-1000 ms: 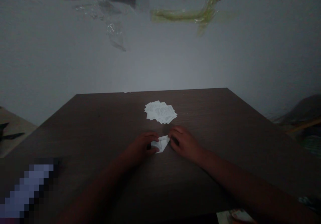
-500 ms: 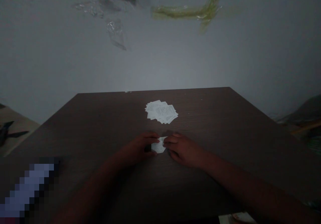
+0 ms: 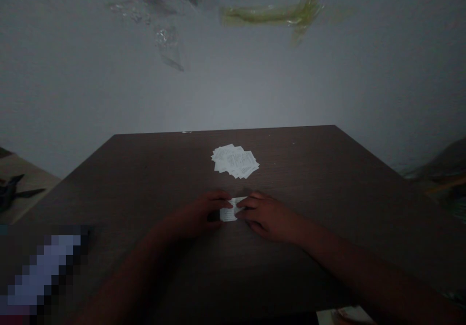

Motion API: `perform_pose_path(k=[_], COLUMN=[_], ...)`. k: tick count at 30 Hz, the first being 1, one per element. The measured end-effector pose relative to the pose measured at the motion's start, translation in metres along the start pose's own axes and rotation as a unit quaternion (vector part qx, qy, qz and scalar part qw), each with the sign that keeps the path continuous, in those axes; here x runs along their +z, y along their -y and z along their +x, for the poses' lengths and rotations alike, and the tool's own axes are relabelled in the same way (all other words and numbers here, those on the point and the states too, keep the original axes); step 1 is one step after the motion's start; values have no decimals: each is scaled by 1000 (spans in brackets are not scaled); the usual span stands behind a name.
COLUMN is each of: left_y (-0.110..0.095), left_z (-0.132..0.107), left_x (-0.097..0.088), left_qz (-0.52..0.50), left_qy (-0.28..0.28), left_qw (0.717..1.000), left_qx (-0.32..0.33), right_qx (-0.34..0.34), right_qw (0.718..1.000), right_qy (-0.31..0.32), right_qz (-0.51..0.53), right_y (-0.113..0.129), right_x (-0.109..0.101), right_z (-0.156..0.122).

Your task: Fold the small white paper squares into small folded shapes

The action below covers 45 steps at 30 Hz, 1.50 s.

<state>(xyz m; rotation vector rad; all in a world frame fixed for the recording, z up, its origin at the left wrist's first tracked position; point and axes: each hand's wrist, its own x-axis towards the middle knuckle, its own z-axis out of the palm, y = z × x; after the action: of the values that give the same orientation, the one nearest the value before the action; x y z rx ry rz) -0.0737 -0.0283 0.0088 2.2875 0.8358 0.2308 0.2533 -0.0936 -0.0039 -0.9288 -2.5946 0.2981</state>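
Observation:
A small slip of printed paper [image 3: 227, 214] lies on the dark brown table [image 3: 163, 165], between my two hands. My left hand [image 3: 201, 214] holds the slip's left side, its fingers curled at the top edge and its thumb near the bottom corner. From the right, my right hand [image 3: 268, 216] has its fingertips on the slip, covering its right part. Beyond my hands sits a loose, overlapping pile of printed paper slips [image 3: 235, 161].
A pixelated pale-blue and dark patch [image 3: 47, 267] covers the lower left. Behind the table rises a grey wall [image 3: 255, 82] with strips of yellow tape [image 3: 262, 15] and clear tape [image 3: 169, 43]. Dark objects [image 3: 10, 191] lie past the table's left edge.
My right fingers have shifted slightly on the slip, and more of its top right edge now shows. My left hand and the pile stay nearly where they were.

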Motion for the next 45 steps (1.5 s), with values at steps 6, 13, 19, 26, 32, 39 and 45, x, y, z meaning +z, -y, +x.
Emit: perform_pose_path(k=[6, 13, 19, 26, 32, 39, 45], left_y=[2, -10, -23, -31, -24, -22, -19], left_z=[2, 9, 8, 2, 5, 8, 19], left_x=[1, 0, -3, -11, -14, -2, 14], left_qz=[-8, 15, 41, 64, 85, 81, 93], left_qy=[-5, -11, -5, -3, 49, 14, -49], left_qw=[1000, 1000, 999, 998, 995, 997, 994], left_qx=[4, 25, 6, 5, 17, -3, -24], right_qx=[0, 0, -10, -18, -44, -23, -30], right_qw=[1000, 999, 1000, 1000, 998, 998, 997], right_qy=[-4, 17, 11, 24, 37, 56, 48], right_qz=[16, 27, 19, -9, -25, 24, 49], right_y=[1, 0, 0, 5, -1, -7, -9], right_x=[-2, -7, -6, -6, -3, -4, -2], right_z=[2, -1, -3, -3, -4, -4, -4])
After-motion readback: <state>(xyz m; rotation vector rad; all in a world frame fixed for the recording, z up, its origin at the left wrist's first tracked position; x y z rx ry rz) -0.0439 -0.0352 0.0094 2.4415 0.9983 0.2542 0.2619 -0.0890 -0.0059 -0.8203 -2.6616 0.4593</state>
